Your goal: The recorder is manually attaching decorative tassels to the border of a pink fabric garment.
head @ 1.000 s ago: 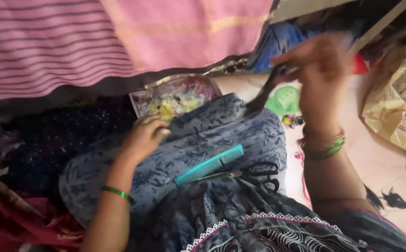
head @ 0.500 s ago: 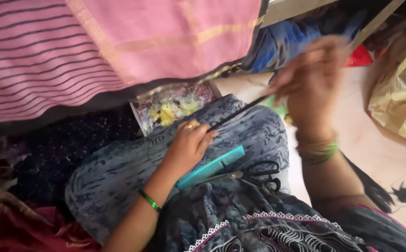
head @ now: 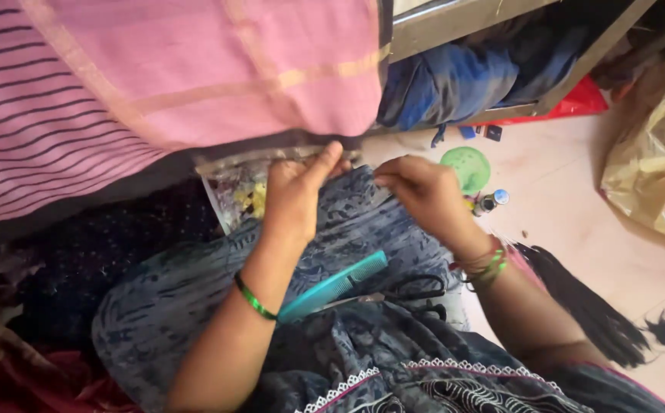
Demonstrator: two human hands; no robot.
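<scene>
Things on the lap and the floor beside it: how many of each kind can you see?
Comb, teal: 1
Scissors, black: 1
Round lid, green: 1
Small bottle: 1
Black hair bundle: 1
Clear packet: 1
Total: 6

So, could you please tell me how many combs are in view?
1. A teal comb lies on the blue patterned cloth over the lap, beside black scissors, just below the left hand. Others may be hidden under the fabrics.
</scene>
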